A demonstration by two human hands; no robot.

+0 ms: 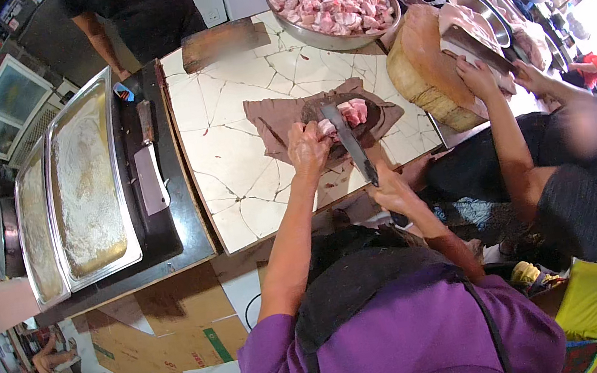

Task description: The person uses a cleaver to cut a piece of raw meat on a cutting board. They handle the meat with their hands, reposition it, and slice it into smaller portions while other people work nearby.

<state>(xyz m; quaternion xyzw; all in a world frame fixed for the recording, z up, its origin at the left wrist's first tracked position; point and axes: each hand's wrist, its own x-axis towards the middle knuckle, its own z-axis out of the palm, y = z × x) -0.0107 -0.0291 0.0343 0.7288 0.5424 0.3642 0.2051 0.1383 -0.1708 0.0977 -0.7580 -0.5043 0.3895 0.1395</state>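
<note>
My right hand (pixel 390 190) grips the handle of a cleaver (pixel 347 136), its narrow blade pointing away from me. The blade stands edge-down between raw meat pieces on a dark chopping board (pixel 313 109). My left hand (pixel 306 148) holds a piece of pale, fatty meat (pixel 326 130) against the board, just left of the blade. To the blade's right lie cut pink meat chunks (pixel 355 112). Under the board a brown cloth (pixel 272 121) is spread on the cracked-tile tabletop (pixel 242 194). The cutting edge itself is hidden from view.
A steel bowl (pixel 301 42) heaped with meat chunks stands at the back, near a wooden block (pixel 218 46). At right, a co-worker's hands (pixel 477 75) work a cleaver over a thick wooden block (pixel 414 73). Metal trays (pixel 120 183) and another cleaver (pixel 150 178) lie left.
</note>
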